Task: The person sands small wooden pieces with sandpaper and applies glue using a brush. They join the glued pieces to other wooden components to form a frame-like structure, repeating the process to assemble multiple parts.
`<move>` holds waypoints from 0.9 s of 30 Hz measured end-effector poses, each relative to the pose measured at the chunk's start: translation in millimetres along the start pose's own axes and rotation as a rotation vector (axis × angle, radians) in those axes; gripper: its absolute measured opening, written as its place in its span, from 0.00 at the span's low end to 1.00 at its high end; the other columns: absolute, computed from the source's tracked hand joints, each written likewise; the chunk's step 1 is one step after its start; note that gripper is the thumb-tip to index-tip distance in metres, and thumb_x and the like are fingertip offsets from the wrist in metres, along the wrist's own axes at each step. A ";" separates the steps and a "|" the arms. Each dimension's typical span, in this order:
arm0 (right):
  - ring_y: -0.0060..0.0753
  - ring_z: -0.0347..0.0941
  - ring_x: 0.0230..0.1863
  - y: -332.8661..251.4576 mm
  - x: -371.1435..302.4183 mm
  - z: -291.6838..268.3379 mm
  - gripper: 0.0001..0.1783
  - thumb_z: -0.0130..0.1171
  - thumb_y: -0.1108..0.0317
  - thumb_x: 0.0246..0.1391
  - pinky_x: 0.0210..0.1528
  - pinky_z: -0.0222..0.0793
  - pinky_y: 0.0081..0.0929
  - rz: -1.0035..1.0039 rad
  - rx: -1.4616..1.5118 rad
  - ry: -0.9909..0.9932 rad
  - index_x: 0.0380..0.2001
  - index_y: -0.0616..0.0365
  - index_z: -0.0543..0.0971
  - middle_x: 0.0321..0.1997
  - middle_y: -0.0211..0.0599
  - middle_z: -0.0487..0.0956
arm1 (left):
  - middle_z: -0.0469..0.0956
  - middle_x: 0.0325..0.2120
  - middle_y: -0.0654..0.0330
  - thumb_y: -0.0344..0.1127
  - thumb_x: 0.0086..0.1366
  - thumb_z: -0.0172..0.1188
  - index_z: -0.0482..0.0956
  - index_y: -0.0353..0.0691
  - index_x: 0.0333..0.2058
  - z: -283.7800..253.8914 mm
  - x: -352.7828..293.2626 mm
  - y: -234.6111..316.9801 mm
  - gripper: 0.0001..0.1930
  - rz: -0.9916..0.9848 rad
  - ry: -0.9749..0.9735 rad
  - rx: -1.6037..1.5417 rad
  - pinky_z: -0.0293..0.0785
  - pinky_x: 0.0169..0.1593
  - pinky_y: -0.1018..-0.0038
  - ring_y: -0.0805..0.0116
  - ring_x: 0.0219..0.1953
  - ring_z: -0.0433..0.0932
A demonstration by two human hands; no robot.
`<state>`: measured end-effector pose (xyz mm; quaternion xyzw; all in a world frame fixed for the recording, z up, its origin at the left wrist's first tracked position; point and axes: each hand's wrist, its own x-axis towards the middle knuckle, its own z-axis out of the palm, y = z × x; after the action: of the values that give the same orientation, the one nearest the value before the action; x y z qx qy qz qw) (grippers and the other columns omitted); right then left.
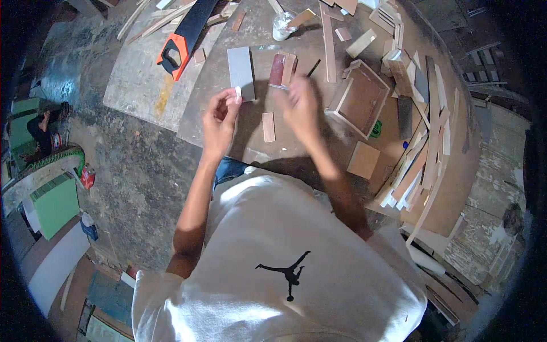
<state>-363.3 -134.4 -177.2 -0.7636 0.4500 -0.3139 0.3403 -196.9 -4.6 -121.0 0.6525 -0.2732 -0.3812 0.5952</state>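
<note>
My left hand (219,122) pinches a small white piece (238,93) between thumb and fingertips, just over the lower end of a grey rectangular board (240,67). Motion smears my right hand (301,111), so its fingers are unclear. Just beyond it lie a dark red flat piece (277,69) and a light wooden block (289,64), side by side. A small wooden strip (269,127) rests on the table between my hands. Right of my right hand stands an open wooden frame box (336,108), and a thin dark stick (314,68) lies nearby.
An orange-handled handsaw (176,51) lies at the far left of the worktable (199,114). A white cup (283,28) with a flat stick stands at the back. Wooden strips (427,154) pile up along the right, near a square wooden piece (363,160). At far left, another person's hand (44,121) shows.
</note>
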 end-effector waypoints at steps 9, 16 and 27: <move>0.65 0.69 0.52 -7.1 -94.3 28.0 0.37 0.68 0.68 0.46 0.48 0.70 0.47 0.097 -0.309 -0.238 0.56 0.67 0.62 0.54 0.64 0.66 | 0.80 0.43 0.61 0.31 0.68 0.58 0.73 0.35 0.50 1.9 -18.5 3.3 0.14 -0.024 -0.062 -0.161 0.70 0.51 0.78 0.76 0.46 0.77; 0.37 0.79 0.40 -39.8 -64.1 -12.6 0.28 0.65 0.71 0.53 0.43 0.75 0.31 0.649 0.906 -0.397 0.55 0.67 0.68 0.48 0.44 0.76 | 0.79 0.44 0.60 0.30 0.68 0.58 0.74 0.34 0.51 -1.8 -28.9 37.9 0.15 0.009 -0.107 -0.126 0.69 0.54 0.76 0.74 0.48 0.76; 0.39 0.75 0.53 -130.7 -53.0 -72.7 0.23 0.48 0.66 0.68 0.56 0.72 0.33 0.544 1.401 -0.238 0.60 0.69 0.66 0.58 0.49 0.73 | 0.78 0.46 0.56 0.25 0.67 0.57 0.74 0.32 0.49 1.5 -52.8 72.4 0.12 0.058 -0.200 -0.221 0.72 0.52 0.75 0.69 0.47 0.79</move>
<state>-379.6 -56.4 -39.9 -0.2599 0.2783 -0.3468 0.8572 -220.7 27.0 -40.6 0.5334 -0.3063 -0.4547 0.6442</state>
